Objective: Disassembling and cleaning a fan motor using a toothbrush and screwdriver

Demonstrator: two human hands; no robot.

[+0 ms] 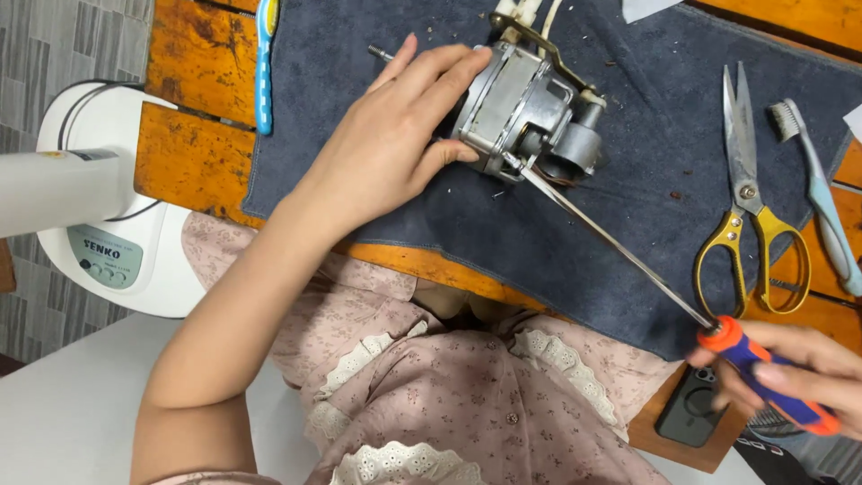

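The left hand (391,148) is spread over the near side of a small grey metal fan motor (530,112), fingers (440,76) loosely curled along its top edge and the thumb pressing on the lower corner, so it's steadying the motor rather than gripping it hard. The motor sits just past the fingertips on a dark blue towel (628,180), with its shaft poking out beyond the index finger. The right hand (795,373) is closed around the orange and blue handle of a long screwdriver (628,256), whose thin shank runs up from those fingers to the motor's lower edge, right beside the left thumb. Yellow-handled scissors (750,216) and a toothbrush (822,202) lie just above the right hand's fingers.
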